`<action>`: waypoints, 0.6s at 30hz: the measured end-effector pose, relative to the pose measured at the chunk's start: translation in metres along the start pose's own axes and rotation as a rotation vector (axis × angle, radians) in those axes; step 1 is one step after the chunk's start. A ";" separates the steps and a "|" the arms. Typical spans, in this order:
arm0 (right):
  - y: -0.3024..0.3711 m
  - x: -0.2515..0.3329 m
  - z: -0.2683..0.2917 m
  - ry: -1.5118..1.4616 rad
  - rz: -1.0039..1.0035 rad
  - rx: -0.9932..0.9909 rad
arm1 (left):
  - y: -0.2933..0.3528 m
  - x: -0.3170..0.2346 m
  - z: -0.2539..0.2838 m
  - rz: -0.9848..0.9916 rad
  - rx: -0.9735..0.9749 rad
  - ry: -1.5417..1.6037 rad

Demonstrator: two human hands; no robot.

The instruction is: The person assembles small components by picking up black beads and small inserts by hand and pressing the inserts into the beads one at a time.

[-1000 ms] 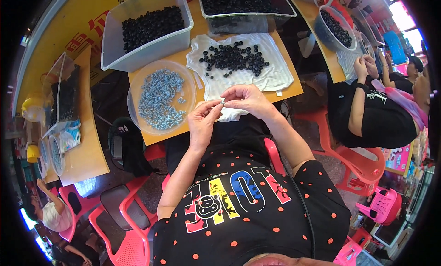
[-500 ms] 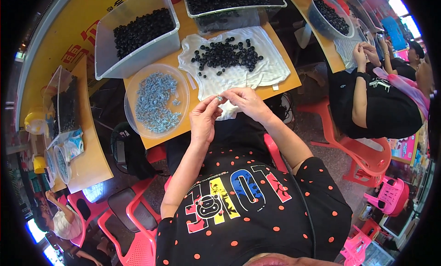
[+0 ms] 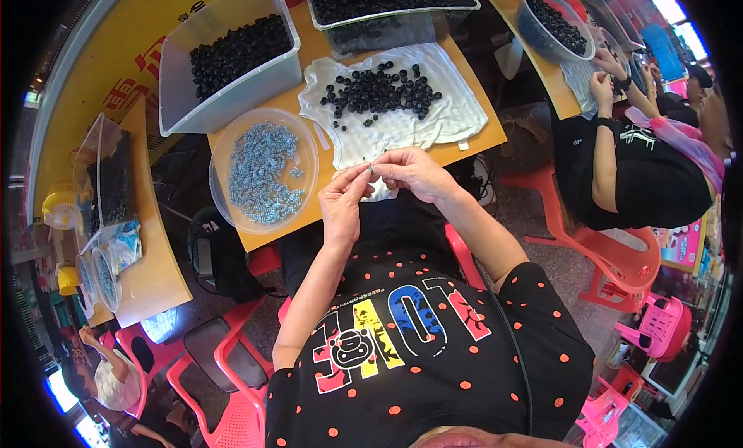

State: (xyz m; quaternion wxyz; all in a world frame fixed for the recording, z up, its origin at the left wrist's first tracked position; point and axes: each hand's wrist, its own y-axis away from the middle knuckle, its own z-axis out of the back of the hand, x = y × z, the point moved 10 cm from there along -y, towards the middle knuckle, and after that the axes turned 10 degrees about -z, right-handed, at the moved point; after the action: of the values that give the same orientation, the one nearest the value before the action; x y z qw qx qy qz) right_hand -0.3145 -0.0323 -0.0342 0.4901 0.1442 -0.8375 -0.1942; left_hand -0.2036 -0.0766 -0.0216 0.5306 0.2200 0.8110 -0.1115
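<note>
Over the near edge of the table, the fingertips of my left hand (image 3: 345, 200) and my right hand (image 3: 416, 174) meet in a pinch. Between them is a tiny piece, partly hidden by the fingers and too small to name; it looks bluish. Just beyond my hands a white cloth (image 3: 457, 124) lies spread out, with a heap of small round black pieces (image 3: 379, 90) on it. Left of my hands stands a round clear tub (image 3: 311, 155) holding many small light-blue, spring-like pieces (image 3: 263, 173).
Two clear bins, a left one (image 3: 232, 104) and a back one (image 3: 402, 18), hold black pieces. At right, a person in black (image 3: 650, 165) works beside a round tub (image 3: 592, 46). A side table (image 3: 159, 270) stands left, with pink chairs (image 3: 236, 421) around.
My fingertips have come closer together around the tiny piece, and my right hand has turned slightly. At the right, the other person's hands have shifted apart near their tub.
</note>
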 end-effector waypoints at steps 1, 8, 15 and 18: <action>-0.001 0.001 0.002 -0.011 0.018 -0.020 | 0.000 0.002 0.001 0.017 -0.012 0.016; 0.016 0.023 0.004 0.251 0.155 -0.267 | 0.001 0.016 0.006 0.100 -0.107 0.118; 0.024 0.040 -0.001 0.313 0.397 -0.299 | 0.004 0.028 0.010 0.187 -0.146 0.189; 0.016 0.032 0.013 0.140 0.283 -0.276 | 0.001 0.032 0.016 0.203 -0.155 0.182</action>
State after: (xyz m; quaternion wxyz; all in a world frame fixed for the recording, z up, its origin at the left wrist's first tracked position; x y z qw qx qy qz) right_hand -0.3421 -0.0297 -0.0084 0.5845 -0.0304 -0.7787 -0.2259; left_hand -0.2014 -0.0749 -0.0566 0.4790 0.2682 0.8355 0.0260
